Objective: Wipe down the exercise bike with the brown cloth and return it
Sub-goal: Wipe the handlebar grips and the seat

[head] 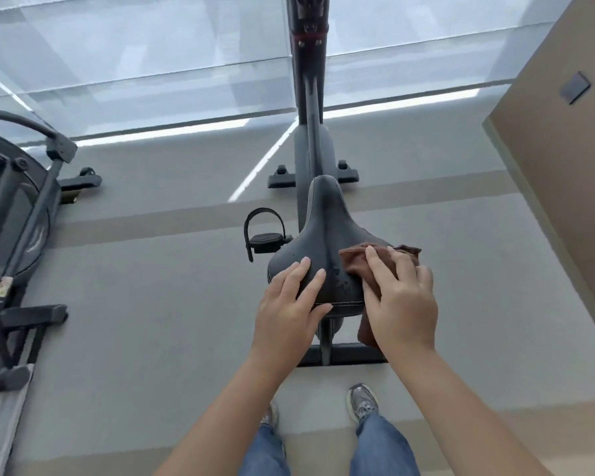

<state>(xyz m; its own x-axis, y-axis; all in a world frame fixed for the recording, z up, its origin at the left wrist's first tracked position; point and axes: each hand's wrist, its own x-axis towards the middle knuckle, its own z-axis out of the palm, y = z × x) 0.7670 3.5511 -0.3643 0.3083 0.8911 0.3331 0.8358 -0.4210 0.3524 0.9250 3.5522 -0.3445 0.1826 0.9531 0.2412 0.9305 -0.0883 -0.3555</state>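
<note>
- Our left hand [289,304] lies flat, fingers straight, on the near left of the black padded saddle [327,231] of the dark exercise bike [312,142].
- Our right hand [404,304] presses the brown cloth [354,266] with straight fingers onto the saddle's right edge. The cloth overhangs the near rim.
- Grey floor [158,304] lies open on both sides.

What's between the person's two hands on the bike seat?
Head view: only a bare strip of seat separates left hand from right hand, which presses the cloth.
</note>
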